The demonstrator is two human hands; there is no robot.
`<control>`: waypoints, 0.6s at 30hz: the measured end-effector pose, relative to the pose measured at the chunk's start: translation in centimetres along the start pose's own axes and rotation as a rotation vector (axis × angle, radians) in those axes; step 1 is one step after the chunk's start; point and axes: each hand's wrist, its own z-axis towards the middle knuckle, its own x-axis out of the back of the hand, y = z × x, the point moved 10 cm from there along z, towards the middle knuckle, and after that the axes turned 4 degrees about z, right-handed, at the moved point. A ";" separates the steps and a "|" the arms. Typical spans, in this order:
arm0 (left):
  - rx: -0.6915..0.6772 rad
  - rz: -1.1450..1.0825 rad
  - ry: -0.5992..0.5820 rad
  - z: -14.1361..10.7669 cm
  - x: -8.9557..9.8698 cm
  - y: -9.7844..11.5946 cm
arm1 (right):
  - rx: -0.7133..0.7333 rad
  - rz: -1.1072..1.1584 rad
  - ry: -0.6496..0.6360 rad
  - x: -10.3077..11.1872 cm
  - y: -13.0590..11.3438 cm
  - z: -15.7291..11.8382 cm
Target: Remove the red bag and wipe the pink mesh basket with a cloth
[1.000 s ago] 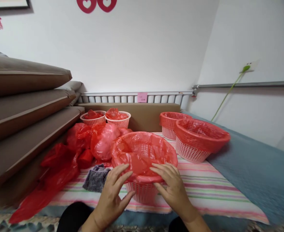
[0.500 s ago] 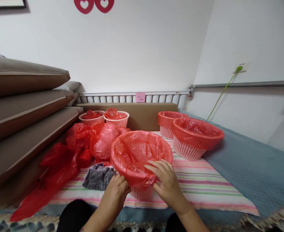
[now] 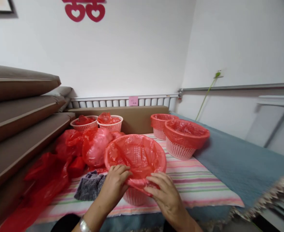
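Observation:
In front of me stands a pink plastic lattice basket [image 3: 134, 197], upright on the striped cloth [image 3: 195, 180]. A thin red plastic bag [image 3: 139, 154] lines it and is folded outward over the rim. At the near left of the rim, my left hand [image 3: 117, 181] has its fingers closed over the bag's edge, fingertips partly hidden. My right hand [image 3: 163, 190] pinches a fold of the bag at the near right of the rim. Left of the basket lies a grey knitted cloth [image 3: 90, 187].
Two red-lined baskets [image 3: 180, 149] stand at the back right, and two pale baskets [image 3: 110, 124] with crumpled red bags at the back left. Bulging red bags [image 3: 97, 148] and loose red film [image 3: 47, 183] lie left. Thick cushions [image 3: 23, 119] are stacked along the left side.
My left hand has moved up from below the rim onto its edge. My right fingers have come from inside the rim down to its front, gripping the bag. The view has shifted right.

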 end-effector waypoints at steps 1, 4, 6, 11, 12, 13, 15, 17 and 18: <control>-0.002 -0.009 -0.006 -0.1 0.0 0.1 | -0.005 -0.030 0.025 0.6 -0.6 -0.4; 0.001 -0.015 -0.036 -0.2 -0.1 0.1 | -0.020 -0.080 0.081 1.6 -2.5 -1.3; 0.011 -0.011 -0.051 -0.2 -0.3 -0.1 | -0.048 -0.056 0.078 1.3 -3.3 -1.8; -0.019 0.002 -0.056 -0.3 -0.7 -0.6 | -0.388 0.126 -0.085 -2.6 -0.5 -4.0; -0.034 0.012 -0.058 -0.4 -0.7 -0.6 | -0.468 0.189 -0.143 -3.4 0.5 -4.7; -0.049 0.024 -0.062 -0.5 -0.8 -0.5 | -0.537 0.247 -0.190 -3.8 1.5 -5.2; -0.070 0.054 -0.071 -0.8 -0.8 -0.3 | -0.636 0.303 -0.209 -3.1 3.3 -5.9; -0.084 0.084 -0.083 -1.3 -1.0 0.0 | -0.684 0.248 -0.081 0.0 4.8 -5.7; -0.092 0.097 -0.087 -1.6 -1.2 0.3 | -0.682 0.202 0.004 2.0 5.2 -5.3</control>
